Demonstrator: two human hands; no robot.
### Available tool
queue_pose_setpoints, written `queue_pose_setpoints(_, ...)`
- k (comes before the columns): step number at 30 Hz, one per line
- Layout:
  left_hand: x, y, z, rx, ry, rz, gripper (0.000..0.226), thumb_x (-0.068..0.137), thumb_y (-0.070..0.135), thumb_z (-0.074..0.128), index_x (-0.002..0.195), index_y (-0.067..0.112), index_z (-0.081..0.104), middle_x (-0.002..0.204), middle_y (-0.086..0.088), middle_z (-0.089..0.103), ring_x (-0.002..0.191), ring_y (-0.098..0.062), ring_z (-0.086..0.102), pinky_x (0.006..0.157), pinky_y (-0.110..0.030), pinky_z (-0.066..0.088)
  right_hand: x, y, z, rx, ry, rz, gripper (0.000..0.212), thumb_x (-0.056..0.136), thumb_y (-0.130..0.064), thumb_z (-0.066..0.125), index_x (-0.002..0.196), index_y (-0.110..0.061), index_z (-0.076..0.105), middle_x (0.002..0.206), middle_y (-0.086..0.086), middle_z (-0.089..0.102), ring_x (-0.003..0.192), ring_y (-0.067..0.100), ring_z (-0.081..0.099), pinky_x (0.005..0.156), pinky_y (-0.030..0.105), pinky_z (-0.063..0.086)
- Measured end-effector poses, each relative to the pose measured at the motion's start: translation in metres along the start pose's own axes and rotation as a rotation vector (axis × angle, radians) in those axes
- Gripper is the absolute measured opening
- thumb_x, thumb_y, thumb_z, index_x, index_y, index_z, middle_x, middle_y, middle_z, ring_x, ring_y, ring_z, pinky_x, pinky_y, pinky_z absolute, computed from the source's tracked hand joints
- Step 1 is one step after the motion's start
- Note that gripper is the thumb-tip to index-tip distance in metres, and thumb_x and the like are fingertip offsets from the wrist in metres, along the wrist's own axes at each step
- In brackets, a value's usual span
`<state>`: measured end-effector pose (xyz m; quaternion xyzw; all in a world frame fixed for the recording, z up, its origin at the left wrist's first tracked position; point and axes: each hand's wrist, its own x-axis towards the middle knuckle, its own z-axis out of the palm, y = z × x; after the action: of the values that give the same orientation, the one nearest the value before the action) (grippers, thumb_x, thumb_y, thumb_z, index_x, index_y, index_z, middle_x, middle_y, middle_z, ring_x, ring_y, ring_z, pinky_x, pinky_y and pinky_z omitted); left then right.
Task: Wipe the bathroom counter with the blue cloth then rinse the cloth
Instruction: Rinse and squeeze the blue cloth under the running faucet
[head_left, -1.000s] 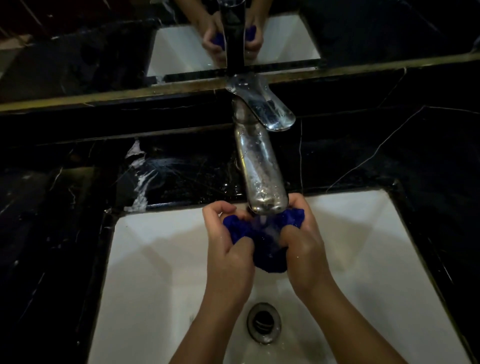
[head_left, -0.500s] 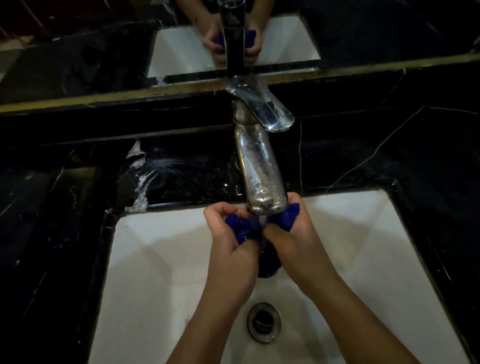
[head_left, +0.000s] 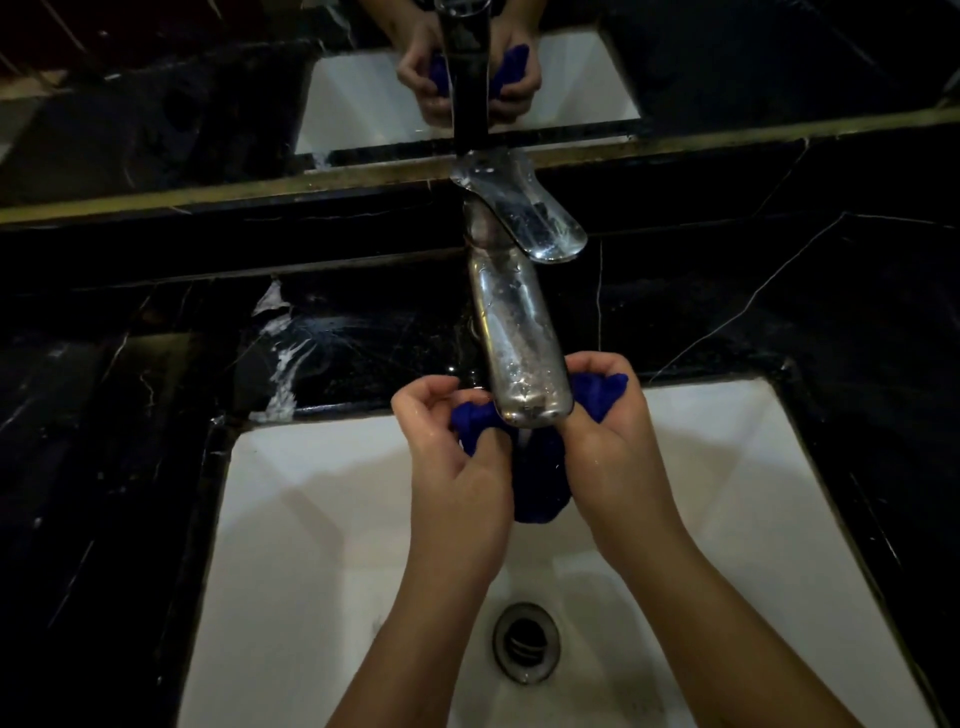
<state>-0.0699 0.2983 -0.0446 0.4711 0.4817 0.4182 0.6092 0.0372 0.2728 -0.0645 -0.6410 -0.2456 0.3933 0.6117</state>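
- Gripped the blue cloth (head_left: 537, 483) in both hands directly beneath the tap spout (head_left: 522, 358), over the white sink (head_left: 322, 519), presumably so running water would pass through the fabric and fall into the basin rather than onto the counter.
- Left hand (head_left: 457, 462): fingers curled over one bunched end of the cloth, thumb pressed into the fabric, pinching it tight just left of the spout.
- Right hand (head_left: 615, 441): fingers wrapped round the other end, a blue corner poking out above the fist just right of the spout.
- Held close together with the middle of the cloth sagging down between them, probably to rub or wring the fabric under the flow.
- Could not tell whether water was actually flowing; only a faint pale streak below the spout.
- Kept above the drain (head_left: 525, 642), likely so runoff would leave straight away.
- Tap lever (head_left: 524, 213) angled out over the spout, untouched by either hand.
- Black marble counter (head_left: 779, 312) showed a wet sheen and pale smears left of the tap, suggesting the wiping step was finished and the rinse was in hand.
- Mirror (head_left: 779, 62) behind repeated the two hands and the cloth.
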Motion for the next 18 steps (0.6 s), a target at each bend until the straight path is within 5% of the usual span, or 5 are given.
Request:
queue_pose_setpoints(5, -0.004, -0.006, 0.003, 0.082, 0.049, -0.014, 0.042, 0.097, -0.008, 0.042, 0.108, 0.033, 0.044, 0.106, -0.005, 0.064, 0.077, -0.006, 0.065, 0.065, -0.023, 0.056, -0.004, 0.004, 0.005, 0.007, 0.031, 0.005, 0.04, 0.091, -0.001, 0.061, 0.089, -0.041, 0.058, 0.089, -0.008, 0.072, 0.088, 0.021, 0.071, 0.083, 0.05, 0.06)
queue_pose_setpoints(15, -0.007, -0.007, 0.003, -0.005, 0.152, -0.164, 0.04, 0.094, -0.008, 0.043, 0.109, 0.029, 0.05, 0.095, -0.003, 0.067, 0.07, -0.012, 0.061, 0.054, -0.025, 0.05, -0.008, 0.009, 0.01, 0.04, 0.034, 0.098, 0.021, 0.094, -0.011, 0.062, 0.097, -0.031, 0.06, 0.098, 0.006, 0.073, 0.094, 0.028, 0.072, 0.085, 0.059, 0.058)
queue_pose_setpoints(18, 0.002, -0.012, 0.004, -0.227, 0.266, -0.323, 0.036, 0.087, -0.013, 0.05, 0.117, 0.007, 0.056, 0.097, -0.02, 0.07, 0.074, -0.027, 0.067, 0.055, -0.035, 0.057, -0.02, 0.009, 0.017, 0.07, 0.015, 0.042, 0.021, 0.087, -0.033, 0.068, 0.107, -0.035, 0.062, 0.104, 0.0, 0.074, 0.098, 0.02, 0.072, 0.089, 0.053, 0.058)
